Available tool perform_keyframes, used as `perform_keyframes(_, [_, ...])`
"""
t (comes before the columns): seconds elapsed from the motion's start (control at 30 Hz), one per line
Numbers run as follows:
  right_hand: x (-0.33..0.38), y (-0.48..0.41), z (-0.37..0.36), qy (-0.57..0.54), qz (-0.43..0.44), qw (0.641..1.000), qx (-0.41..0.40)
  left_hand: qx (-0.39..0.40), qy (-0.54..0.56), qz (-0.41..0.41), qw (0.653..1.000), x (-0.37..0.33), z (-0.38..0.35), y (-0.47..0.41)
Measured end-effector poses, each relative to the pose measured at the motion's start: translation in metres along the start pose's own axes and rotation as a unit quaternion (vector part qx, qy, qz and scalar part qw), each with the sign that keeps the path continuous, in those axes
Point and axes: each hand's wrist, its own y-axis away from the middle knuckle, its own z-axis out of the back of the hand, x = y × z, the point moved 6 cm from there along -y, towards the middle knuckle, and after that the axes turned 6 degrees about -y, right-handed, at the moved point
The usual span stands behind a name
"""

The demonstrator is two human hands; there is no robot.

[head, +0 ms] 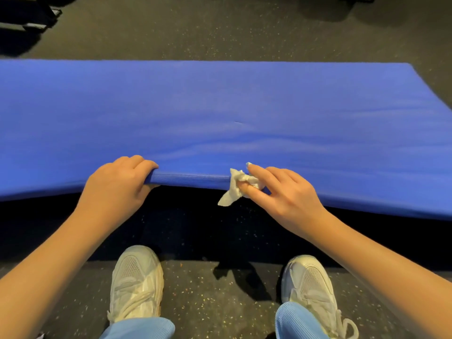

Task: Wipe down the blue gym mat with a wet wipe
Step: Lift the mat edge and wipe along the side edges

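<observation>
Both forearms (61,245) are seen bare right up to the frame edge, and the left hand (117,182) and right hand (288,192) are uncovered too. Chunky off-white trainers are worn, with mesh panels over the toes and thick whitish laces, same deal on the left shoe (137,282) and the right shoe (310,287). Light blue trousers (144,329) in a fine ribbed knit are shown at the very bottom, cut off by the frame.
</observation>
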Motion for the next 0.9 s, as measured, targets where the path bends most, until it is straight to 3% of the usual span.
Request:
perform_keyframes(0.17, [-0.013,0.003,0.003,-0.005,-0.021,1.000,0.013,-0.017,0.005,-0.048,0.999,-0.019,-0.007,-0.005])
perform_keyframes(0.37, [-0.016,-0.017,0.010,0.003,0.012,1.000,-0.006,-0.062,0.031,-0.146,0.987,-0.092,0.000,-0.033])
perform_keyframes(0.47, [-0.023,-0.019,0.014,0.003,0.002,1.000,-0.018,-0.078,0.008,-0.142,0.987,-0.095,0.007,-0.048])
perform_keyframes(0.9, [-0.035,0.033,0.028,-0.007,0.006,0.999,-0.031,-0.025,0.004,-0.119,0.993,-0.087,0.007,-0.029])
